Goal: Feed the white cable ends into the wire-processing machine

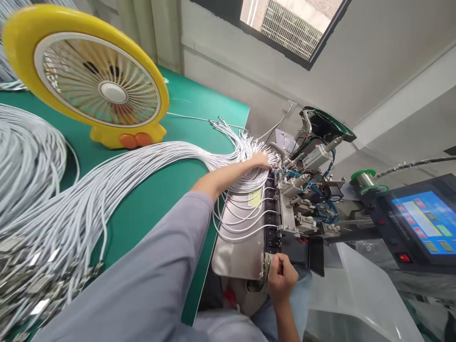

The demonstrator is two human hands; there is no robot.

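Note:
My left hand (261,160) reaches across the bundle of white cables (192,149) to the far end of the machine's black feed track (271,204). Its fingers are closed on a white cable among the loose ends, though the fingertips are partly hidden. Several single white cables (245,233) curve over a metal plate (238,259) and run into slots along that track. At the track's near end, my right hand (282,275) is curled into a loose fist, with nothing visible in it. The soldering-type machine (302,190), with pneumatic cylinders and blue tubes, stands beside the track.
A yellow duck-shaped fan (114,92) stands on the green mat (156,199). Coiled white cables (28,152) and metal connectors (39,285) lie at left. On the right are a control screen (425,221), a wire spool (366,181) and a clear plastic sheet (370,280).

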